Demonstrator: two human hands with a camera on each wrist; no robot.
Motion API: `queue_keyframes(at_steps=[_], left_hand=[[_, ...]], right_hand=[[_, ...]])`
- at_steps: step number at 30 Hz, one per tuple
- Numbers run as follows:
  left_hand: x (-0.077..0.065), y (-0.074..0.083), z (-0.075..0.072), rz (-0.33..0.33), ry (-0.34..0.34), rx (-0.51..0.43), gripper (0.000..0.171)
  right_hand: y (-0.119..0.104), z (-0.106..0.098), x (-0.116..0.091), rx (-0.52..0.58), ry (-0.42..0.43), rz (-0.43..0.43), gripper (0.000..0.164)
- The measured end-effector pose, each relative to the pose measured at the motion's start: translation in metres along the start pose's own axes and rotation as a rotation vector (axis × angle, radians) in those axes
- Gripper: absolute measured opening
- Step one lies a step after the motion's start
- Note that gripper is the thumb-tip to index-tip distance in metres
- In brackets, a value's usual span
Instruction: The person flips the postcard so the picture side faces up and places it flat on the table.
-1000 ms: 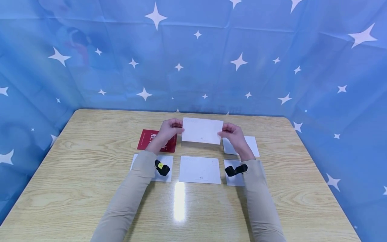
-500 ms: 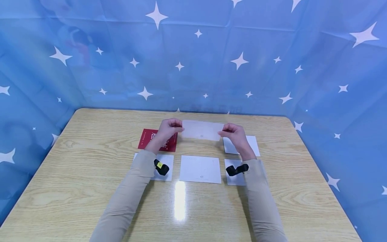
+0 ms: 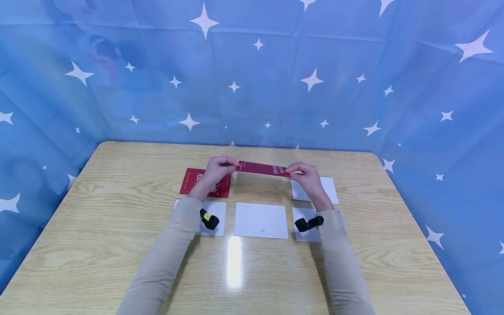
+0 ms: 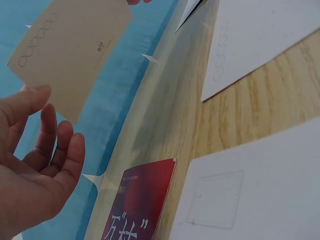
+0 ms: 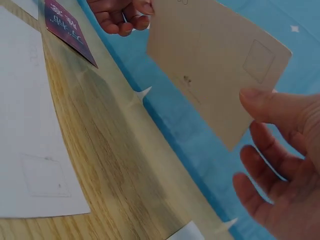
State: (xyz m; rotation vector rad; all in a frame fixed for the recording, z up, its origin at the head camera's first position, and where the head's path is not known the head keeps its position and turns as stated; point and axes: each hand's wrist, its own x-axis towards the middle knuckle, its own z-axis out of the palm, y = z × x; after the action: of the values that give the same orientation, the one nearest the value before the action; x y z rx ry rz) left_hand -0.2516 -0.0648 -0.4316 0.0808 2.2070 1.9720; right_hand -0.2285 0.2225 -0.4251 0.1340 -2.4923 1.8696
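Note:
Both hands hold one postcard (image 3: 260, 168) above the far part of the table, one at each short end. My left hand (image 3: 221, 169) pinches its left end, my right hand (image 3: 308, 176) its right end. In the head view its red printed side shows as a narrow tilted strip. The wrist views show its pale back, with a row of circles (image 4: 37, 40) near the left hand and a stamp box (image 5: 259, 61) near the right thumb. A red postcard (image 3: 189, 181) with white lettering lies on the table, partly behind the left hand.
White-backed postcards lie in rows on the wooden table (image 3: 98, 245): one front middle (image 3: 261, 221), one front left (image 3: 216, 212) and one front right (image 3: 305, 225) partly under the arms, one back right (image 3: 328, 188). A blue starry curtain (image 3: 252, 100) hangs behind.
The held postcard has turned over between the hands: its white back faced the head camera earlier, and now its red side does. The hands stay nearly in place; cards on the table have not moved.

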Motion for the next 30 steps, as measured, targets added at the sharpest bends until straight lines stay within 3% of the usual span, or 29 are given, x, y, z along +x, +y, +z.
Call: queue_keyframes(at_steps=[9, 23, 30], left_hand=[[-0.001, -0.002, -0.001, -0.009, -0.012, -0.016, 0.016], [-0.003, -0.009, 0.001, -0.054, -0.044, 0.053, 0.022], [-0.003, -0.014, 0.004, -0.029, -0.053, 0.097, 0.021]], right_hand=[[0.005, -0.001, -0.002, 0.013, -0.035, -0.024, 0.011], [0.007, -0.004, -0.005, -0.005, -0.122, 0.087, 0.021], [0.013, -0.003, -0.006, -0.08, -0.126, 0.11, 0.022]])
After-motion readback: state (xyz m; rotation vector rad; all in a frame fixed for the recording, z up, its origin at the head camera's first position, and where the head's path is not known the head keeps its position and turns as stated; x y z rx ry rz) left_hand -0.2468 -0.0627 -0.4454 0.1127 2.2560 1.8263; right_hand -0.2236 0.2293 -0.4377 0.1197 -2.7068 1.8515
